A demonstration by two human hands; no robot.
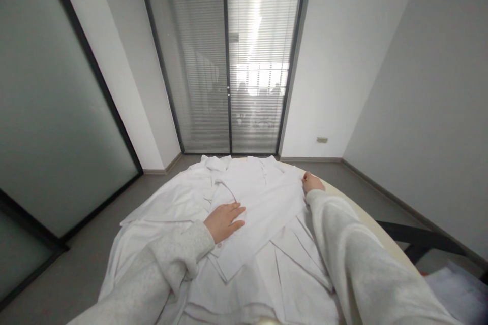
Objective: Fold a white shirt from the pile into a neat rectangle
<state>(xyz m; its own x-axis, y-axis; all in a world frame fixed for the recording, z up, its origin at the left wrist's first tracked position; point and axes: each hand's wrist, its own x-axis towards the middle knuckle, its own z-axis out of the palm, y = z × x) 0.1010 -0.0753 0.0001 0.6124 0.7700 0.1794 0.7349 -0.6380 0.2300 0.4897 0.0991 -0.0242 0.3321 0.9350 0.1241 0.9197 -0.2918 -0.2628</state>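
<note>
Pale walls (430, 91) enclose a room where a frosted panel (46, 96) in a dark frame stands on the left and a window-like glazed partition (186, 71), covered by slatted blinds, rises beyond a table (364, 218). The table's pale, curved edge shows along the right; the rest of its visible top lies beneath layers of white fabric (168, 198). Uppermost, at the center, a white garment (263, 203) is spread across those layers, a lower corner pointing toward the wearer of the camera. Two arms in light gray sleeves (339, 228) reach in from the bottom of the view. The left hand (224, 222) lies open and palm down on the garment's left part, fingers spread toward the right, the cloth directly beneath it. The right hand (314, 183), at the garment's far right edge, is curled, its fingertips pinching the cloth, which extends leftward from it. A small wall plate (322, 140) sits low on the far wall, and a tiny button (219, 245) shows just below the left hand.
</note>
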